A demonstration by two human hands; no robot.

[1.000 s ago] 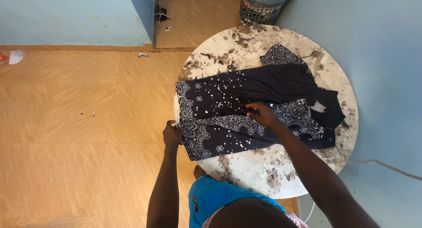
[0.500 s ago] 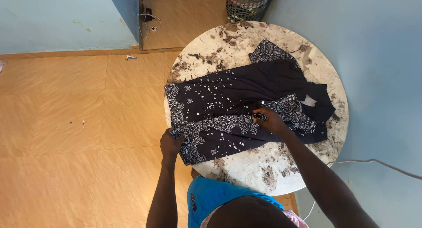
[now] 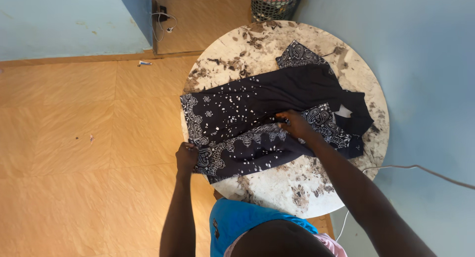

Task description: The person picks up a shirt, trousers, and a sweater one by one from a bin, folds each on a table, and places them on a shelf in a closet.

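A black shirt [image 3: 257, 101] with white paisley borders and white specks lies spread across a round marbled table [image 3: 316, 187]. My left hand [image 3: 186, 156] grips the shirt's hem at the table's left edge, fingers closed on the patterned border. My right hand [image 3: 293, 123] pinches the front placket near the shirt's middle, beside a paisley panel. The collar end lies toward the right of the table, with a patterned sleeve [image 3: 297, 54] sticking out at the back.
A mesh laundry basket [image 3: 274, 3] stands beyond the table's far edge. A charger with white cable [image 3: 163, 19] hangs at the wall corner. A grey cord [image 3: 420, 170] runs along the blue wall at right. Tan tile floor [image 3: 89, 138] lies to the left.
My left hand has shifted slightly along the hem and keeps its grip. My right hand has drawn the placket a little toward the shirt's middle, wrinkling the lower panel.
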